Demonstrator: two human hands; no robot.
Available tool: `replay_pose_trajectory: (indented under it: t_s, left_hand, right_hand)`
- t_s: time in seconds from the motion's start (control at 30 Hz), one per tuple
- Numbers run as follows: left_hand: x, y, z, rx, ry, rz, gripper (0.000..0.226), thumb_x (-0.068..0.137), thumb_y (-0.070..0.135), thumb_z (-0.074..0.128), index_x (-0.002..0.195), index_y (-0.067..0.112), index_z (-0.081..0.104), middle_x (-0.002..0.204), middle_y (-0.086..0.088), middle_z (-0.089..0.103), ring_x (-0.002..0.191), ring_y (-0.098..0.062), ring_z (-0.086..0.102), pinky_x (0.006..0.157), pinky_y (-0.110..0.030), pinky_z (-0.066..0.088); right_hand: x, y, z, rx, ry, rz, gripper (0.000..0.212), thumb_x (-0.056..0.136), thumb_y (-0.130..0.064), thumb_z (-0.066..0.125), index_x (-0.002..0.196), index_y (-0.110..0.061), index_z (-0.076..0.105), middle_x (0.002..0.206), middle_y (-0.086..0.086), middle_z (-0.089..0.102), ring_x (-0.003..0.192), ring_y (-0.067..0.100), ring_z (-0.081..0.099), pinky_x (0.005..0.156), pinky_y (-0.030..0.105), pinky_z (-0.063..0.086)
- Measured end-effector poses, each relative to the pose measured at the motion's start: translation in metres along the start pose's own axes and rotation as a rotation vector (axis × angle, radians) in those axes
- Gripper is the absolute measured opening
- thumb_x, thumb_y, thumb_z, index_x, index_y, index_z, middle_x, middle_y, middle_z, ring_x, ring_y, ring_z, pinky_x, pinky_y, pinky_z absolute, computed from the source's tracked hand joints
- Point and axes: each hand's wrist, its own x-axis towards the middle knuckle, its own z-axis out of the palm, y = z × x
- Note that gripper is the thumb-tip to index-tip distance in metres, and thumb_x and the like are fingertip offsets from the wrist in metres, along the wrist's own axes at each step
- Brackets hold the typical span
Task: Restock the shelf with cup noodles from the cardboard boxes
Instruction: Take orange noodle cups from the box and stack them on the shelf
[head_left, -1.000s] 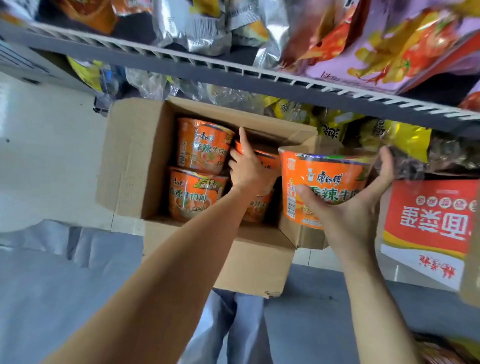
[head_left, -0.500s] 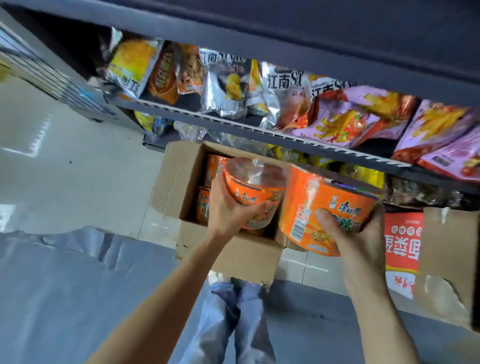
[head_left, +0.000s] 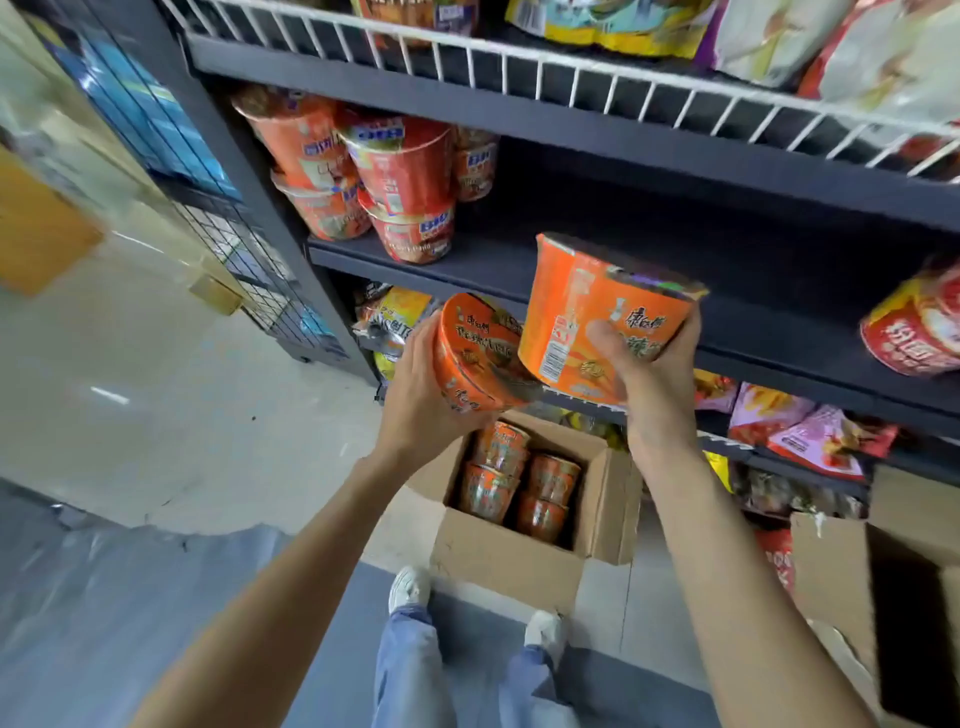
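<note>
Both forearms are reaching up and forward from the bottom of the view, each hand gripping one orange cup of noodles in front of the dark shelf (head_left: 519, 270).

The left hand (head_left: 421, 400) is cupping the left cup (head_left: 480, 353) from below and from the side, palm turned inward, fingers curling round the far side of the cup. This cup is lying tilted on its side, its lid facing right toward the other cup and touching it.

The right hand (head_left: 654, 374) is holding the right cup (head_left: 587, 317) higher up, with the thumb pressing across the printed front and the fingers wrapping round the right side. That cup is standing nearly upright, leaning slightly, its rim level with the open shelf space; whether its base is touching the shelf edge cannot be told.

On the same shelf, red noodle cups (head_left: 400, 176) are standing stacked at the left end, and another red cup (head_left: 919, 327) is sitting at the right edge.

Below the hands, an open cardboard box (head_left: 509, 556) is resting on the floor with more orange cups (head_left: 519, 483) lying inside. A second cardboard box (head_left: 841, 561) is standing at the right. The person's white shoes (head_left: 410, 587) and blue trousers are showing beneath.
</note>
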Motion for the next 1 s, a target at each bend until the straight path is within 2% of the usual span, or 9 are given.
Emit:
replay_pose_trajectory:
  t_s: [0.13, 0.27, 0.37, 0.47, 0.6, 0.73, 0.8, 0.9, 1.0]
  left_hand:
    - [0.049, -0.005, 0.009, -0.119, 0.039, 0.056, 0.114, 0.053, 0.055, 0.084, 0.141, 0.006, 0.031, 0.136, -0.003, 0.042, 0.126, -0.006, 0.035, 0.105, -0.023, 0.033]
    - [0.102, -0.029, 0.038, -0.231, 0.002, 0.039, 0.115, 0.051, 0.049, 0.085, 0.143, 0.015, 0.024, 0.133, 0.001, 0.035, 0.128, -0.016, 0.036, 0.106, -0.042, 0.038]
    - [0.146, -0.048, 0.056, -0.291, -0.025, 0.088, 0.115, 0.052, 0.046, 0.087, 0.143, 0.025, 0.020, 0.133, 0.005, 0.031, 0.130, -0.015, 0.035, 0.106, -0.043, 0.040]
    - [0.187, -0.062, 0.074, -0.362, -0.021, 0.138, 0.113, 0.054, 0.046, 0.087, 0.141, 0.030, 0.017, 0.137, 0.004, 0.031, 0.131, -0.013, 0.037, 0.107, -0.035, 0.040]
    - [0.223, -0.083, 0.095, -0.450, -0.074, 0.149, 0.115, 0.053, 0.035, 0.091, 0.143, 0.022, 0.021, 0.134, 0.009, 0.037, 0.120, 0.007, 0.043, 0.095, -0.011, 0.040]
    - [0.243, -0.100, 0.113, -0.450, -0.029, 0.190, 0.110, 0.059, 0.038, 0.087, 0.146, 0.017, 0.023, 0.133, 0.008, 0.044, 0.110, 0.015, 0.046, 0.088, -0.001, 0.036]
    - [0.250, -0.103, 0.121, -0.438, 0.000, 0.220, 0.108, 0.059, 0.050, 0.082, 0.145, 0.018, 0.026, 0.133, 0.005, 0.047, 0.113, 0.010, 0.049, 0.093, -0.010, 0.041]
    - [0.255, -0.111, 0.132, -0.267, 0.100, 0.233, 0.113, 0.059, 0.060, 0.071, 0.149, 0.014, 0.021, 0.139, -0.010, 0.039, 0.130, -0.021, 0.039, 0.107, -0.034, 0.035]
    - [0.258, -0.117, 0.138, -0.148, 0.161, 0.241, 0.108, 0.070, 0.060, 0.071, 0.151, 0.015, 0.016, 0.140, -0.015, 0.035, 0.132, -0.030, 0.035, 0.106, -0.040, 0.033]
  right_hand:
    - [0.028, 0.007, 0.037, -0.010, 0.009, -0.077, 0.108, 0.057, -0.036, 0.085, 0.144, -0.024, 0.022, 0.125, -0.003, 0.058, 0.110, 0.007, 0.062, 0.088, 0.030, 0.054]
    - [0.065, 0.032, 0.073, -0.047, 0.074, -0.138, 0.106, 0.058, -0.035, 0.087, 0.143, -0.023, 0.024, 0.133, -0.001, 0.052, 0.117, 0.010, 0.057, 0.097, 0.042, 0.051]
    - [0.102, 0.046, 0.089, -0.041, 0.166, -0.226, 0.106, 0.059, -0.028, 0.089, 0.143, -0.019, 0.025, 0.134, 0.000, 0.051, 0.118, 0.009, 0.056, 0.097, 0.035, 0.051]
    - [0.143, 0.054, 0.095, -0.052, 0.233, -0.341, 0.107, 0.058, -0.026, 0.090, 0.143, -0.016, 0.026, 0.134, 0.001, 0.051, 0.117, 0.007, 0.055, 0.092, 0.022, 0.050]
    - [0.183, 0.064, 0.099, -0.159, 0.274, -0.430, 0.106, 0.056, -0.034, 0.091, 0.139, -0.015, 0.027, 0.132, 0.001, 0.049, 0.118, 0.008, 0.054, 0.098, 0.029, 0.049]
    - [0.214, 0.089, 0.096, -0.335, 0.319, -0.580, 0.117, 0.063, -0.036, 0.087, 0.150, -0.018, 0.011, 0.149, 0.003, 0.034, 0.132, 0.013, 0.041, 0.105, 0.027, 0.039]
    - [0.227, 0.106, 0.098, -0.389, 0.305, -0.660, 0.116, 0.067, -0.033, 0.084, 0.151, -0.022, 0.004, 0.153, 0.004, 0.028, 0.137, 0.014, 0.036, 0.108, 0.033, 0.039]
    - [0.235, 0.127, 0.100, -0.451, 0.323, -0.799, 0.102, 0.075, -0.031, 0.079, 0.151, -0.020, 0.011, 0.149, 0.004, 0.032, 0.132, 0.009, 0.039, 0.106, 0.035, 0.042]
    - [0.237, 0.143, 0.094, -0.651, 0.312, -0.973, 0.080, 0.083, -0.028, 0.072, 0.146, -0.020, 0.024, 0.147, 0.011, 0.030, 0.130, 0.015, 0.039, 0.100, 0.034, 0.046]
